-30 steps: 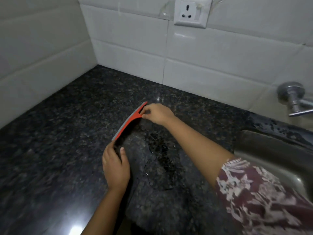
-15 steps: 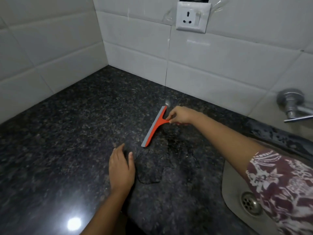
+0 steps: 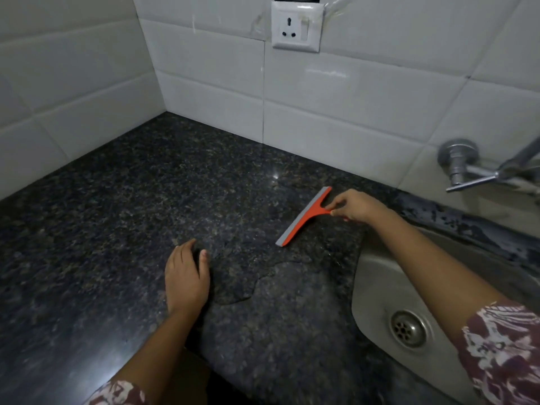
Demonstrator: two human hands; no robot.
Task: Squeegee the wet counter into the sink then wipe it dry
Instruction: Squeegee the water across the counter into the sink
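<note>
Nearest you, bottom right: your patterned sleeve (image 3: pixel 502 355) over the sink (image 3: pixel 377 287), steel basin set into the right side of the counter (image 3: pixel 117 229), drain (image 3: pixel 408 328) visible near the front.

Your left hand (image 3: pixel 187 276) lies palm down on the dark speckled granite, left of centre, fingers loose, holding nothing. It's well apart from the squeegee.

Just right of that hand there's a film of water (image 3: pixel 277 293) on the stone; its irregular edge runs from near your thumb up toward the squeegee blade and across to the sink rim.

Further back, your right hand (image 3: pixel 355 206) pinches the handle of the orange squeegee (image 3: pixel 304 217), fingers closed around the stub end. The grey rubber blade edge sits on the counter, running diagonally, near end toward the centre of the counter, far end toward the back wall. The squeegee sits just left of the sink's far-left corner, still on the granite.

Far side: white tiled wall (image 3: pixel 350 112), socket plate (image 3: pixel 296 26) top centre, chrome tap (image 3: pixel 467 168) on the wall above the sink at far right.
</note>
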